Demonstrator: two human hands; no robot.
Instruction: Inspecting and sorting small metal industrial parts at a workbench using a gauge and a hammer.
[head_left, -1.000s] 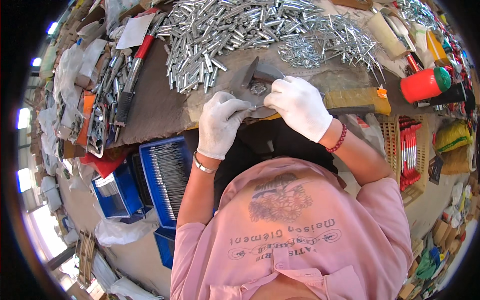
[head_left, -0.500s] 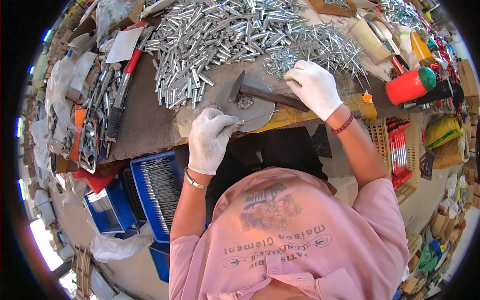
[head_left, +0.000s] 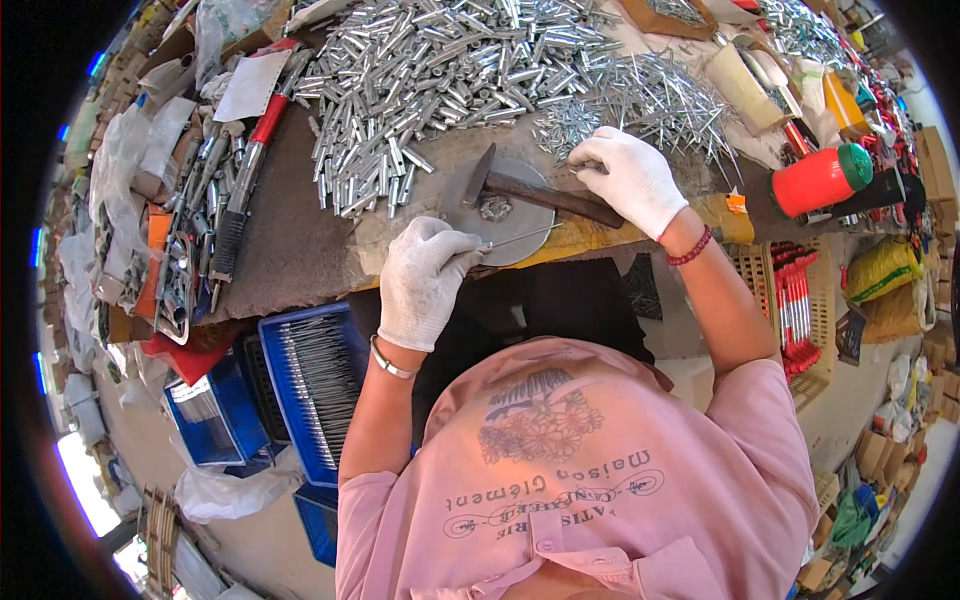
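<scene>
1. The left hand (head_left: 420,285) pinches a thin metal rod (head_left: 525,237), thumb against forefinger; its long axis points between two and three o'clock, across the grey disc (head_left: 468,228).
2. The right hand's (head_left: 632,185) fingers curl inward; I cannot tell whether they grip anything.
3. From them, the rod's free tip lies near six o'clock, small metal pieces (head_left: 563,130) near twelve.

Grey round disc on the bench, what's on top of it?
A hammer lies across the disc, hiding whatever is beneath it. A small round metallic piece shows at the middle. The left hand holds a thin metal rod over the near side.
</scene>
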